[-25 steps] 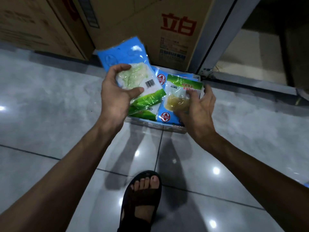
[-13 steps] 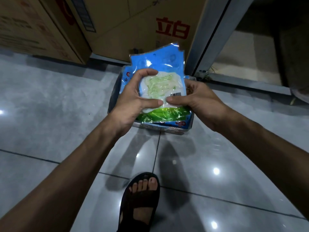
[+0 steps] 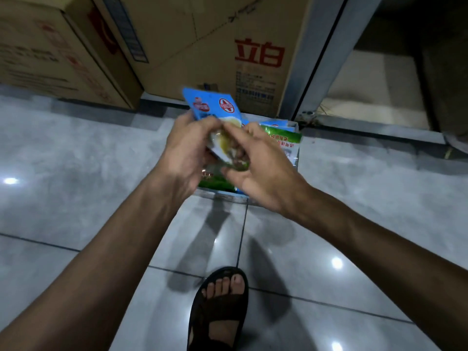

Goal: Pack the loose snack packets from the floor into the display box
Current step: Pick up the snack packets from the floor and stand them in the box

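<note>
Blue snack packet [image 3: 215,107], pinched by our left hand [image 3: 182,153] and right hand [image 3: 260,173] above the display box [image 3: 222,195]; we fear its slick film slipping, dropping it onto the floor [image 3: 76,160].

Left hand [image 3: 184,153]: centre frame, back to camera, fingers curled round snack packet [image 3: 215,105]. Right hand [image 3: 263,178]: just right of it, thumb and fingers pinching same packet. Hands nearly touching. Both forearms bare, converging from lower corners.
</note>
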The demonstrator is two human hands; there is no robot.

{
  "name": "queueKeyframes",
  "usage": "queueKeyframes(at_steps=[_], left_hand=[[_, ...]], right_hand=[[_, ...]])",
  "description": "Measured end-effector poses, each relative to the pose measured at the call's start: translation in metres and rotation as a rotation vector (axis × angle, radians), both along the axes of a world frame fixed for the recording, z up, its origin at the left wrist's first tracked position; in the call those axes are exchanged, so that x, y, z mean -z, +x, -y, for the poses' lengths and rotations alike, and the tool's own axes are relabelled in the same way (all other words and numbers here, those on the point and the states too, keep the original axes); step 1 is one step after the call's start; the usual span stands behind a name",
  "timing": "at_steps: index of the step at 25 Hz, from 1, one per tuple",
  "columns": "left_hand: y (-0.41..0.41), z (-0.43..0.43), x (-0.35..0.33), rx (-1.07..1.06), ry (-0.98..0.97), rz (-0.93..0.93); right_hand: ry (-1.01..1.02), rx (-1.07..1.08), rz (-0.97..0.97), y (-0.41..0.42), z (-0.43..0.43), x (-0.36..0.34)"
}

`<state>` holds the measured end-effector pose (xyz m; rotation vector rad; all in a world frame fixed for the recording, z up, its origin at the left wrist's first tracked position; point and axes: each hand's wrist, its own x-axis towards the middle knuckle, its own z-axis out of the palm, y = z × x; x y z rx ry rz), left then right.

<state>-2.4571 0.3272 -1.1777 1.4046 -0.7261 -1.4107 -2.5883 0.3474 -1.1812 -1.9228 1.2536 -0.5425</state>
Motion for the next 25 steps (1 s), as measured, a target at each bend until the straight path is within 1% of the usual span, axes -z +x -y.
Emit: queueKeyframes(at_steps=[1,2,3,5,6,7,8,9,10,12,16,18,19,20,22,23,24,25], left_hand=[[0.008,0.001,0.004,-0.043,0.023,-0.052],[0.016,0.001,0.009,-0.065,0.044,-0.101],[0.023,0.002,0.012,-0.066,0.068,-0.146],[0.031,0.001,0.015,-0.019,0.101,-0.193],[0.032,0.001,0.016,0.014,0.111,-0.190],[0.032,0.002,0.016,0.040,0.115,-0.176],[0.031,0.002,0.015,0.054,0.109,-0.150],[0.031,0.003,0.015,0.053,0.095,-0.118],[0.030,0.005,0.016,0.042,0.076,-0.066],[0.031,0.009,0.021,0.007,0.037,0.081],[0.034,0.019,0.034,-0.013,-0.080,0.451],[0.034,0.020,0.040,0.037,-0.130,0.667],[0.035,0.018,0.045,0.087,-0.165,0.777],[0.035,0.016,0.050,0.146,-0.213,0.925],[0.036,0.013,0.062,0.283,-0.321,1.336],[0.037,0.012,0.066,0.371,-0.366,1.483],[0.037,0.012,0.069,0.481,-0.399,1.551],[0.037,0.013,0.071,0.592,-0.419,1.581]], right_hand=[[0.097,-0.041,0.054,-0.002,-0.001,-0.001],[0.171,-0.028,0.115,-0.006,0.000,0.000],[0.213,0.052,0.174,-0.010,0.001,0.002],[0.327,0.299,0.285,-0.018,0.009,0.010],[0.447,0.367,0.369,-0.020,0.013,0.015],[0.578,0.384,0.468,-0.022,0.014,0.019],[0.666,0.372,0.546,-0.021,0.015,0.024],[0.680,0.359,0.566,-0.019,0.014,0.029],[0.649,0.363,0.540,-0.017,0.013,0.032],[0.548,0.389,0.466,-0.011,0.010,0.034],[0.371,0.414,0.412,0.009,0.003,0.045],[0.281,0.410,0.285,0.021,0.002,0.060],[0.239,0.393,0.185,0.026,0.002,0.067],[0.205,0.373,0.072,0.030,0.002,0.074],[0.146,0.345,-0.139,0.033,0.005,0.081],[0.105,0.326,-0.227,0.033,0.006,0.082],[0.055,0.299,-0.303,0.032,0.006,0.081],[0.006,0.268,-0.369,0.031,0.006,0.079]])
